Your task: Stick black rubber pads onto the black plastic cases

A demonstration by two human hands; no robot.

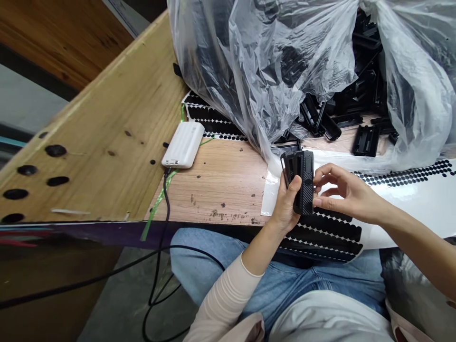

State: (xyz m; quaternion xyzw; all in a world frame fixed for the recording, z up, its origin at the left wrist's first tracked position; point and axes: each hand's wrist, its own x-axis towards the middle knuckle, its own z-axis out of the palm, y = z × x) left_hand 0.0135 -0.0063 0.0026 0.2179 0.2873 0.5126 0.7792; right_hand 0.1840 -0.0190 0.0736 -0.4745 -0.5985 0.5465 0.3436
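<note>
My left hand point(287, 205) is closed round a small stack of black ribbed plastic parts point(302, 180), held upright over the table edge. My right hand point(344, 192) sits just to the right of the stack, thumb and forefinger curled towards its side; what they pinch, if anything, is too small to make out. Under both hands lies a white backing sheet of black oval stickers point(327, 232). A second sheet with small black dots point(402, 178) runs off to the right.
A big clear plastic bag point(270, 71) full of black plastic parts point(366, 137) fills the back of the wooden table point(221, 180). A white power bank point(183, 145) with a black cable point(162, 228) lies at left. My jeans-clad legs are below.
</note>
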